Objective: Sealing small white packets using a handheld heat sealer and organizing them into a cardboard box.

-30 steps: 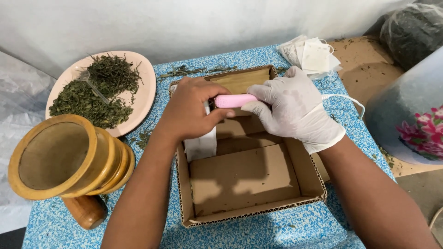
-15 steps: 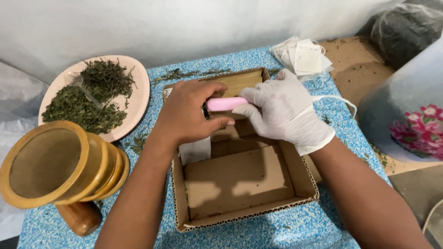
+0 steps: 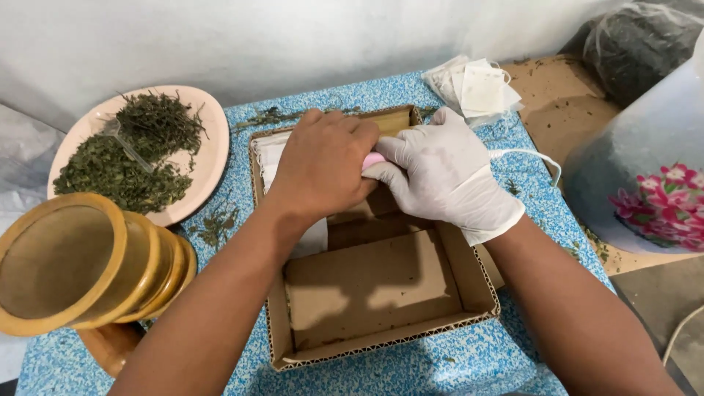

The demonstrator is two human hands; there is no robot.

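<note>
My bare left hand [image 3: 323, 165] and my white-gloved right hand [image 3: 440, 172] meet over the far half of an open shallow cardboard box [image 3: 381, 345]. Between them they grip a small pink device [image 3: 372, 160], of which only a sliver shows; a white cord [image 3: 528, 155] runs from it to the right. Under my left hand a white paper sachet [image 3: 312, 238] lies in the box, mostly hidden. What my fingers press beneath the pink device is covered.
A pink plate [image 3: 209, 158] of dried green herbs sits at the far left. A wooden mortar [image 3: 88, 268] lies tilted at the near left. A stack of empty white sachets [image 3: 477, 88] rests beyond the box. A flowered bag [image 3: 653, 183] stands at right on the blue speckled table [image 3: 469, 367].
Both hands have drawn closer together, and my left hand now covers most of the pink device, which showed plainly a second ago. The view has shifted slightly.
</note>
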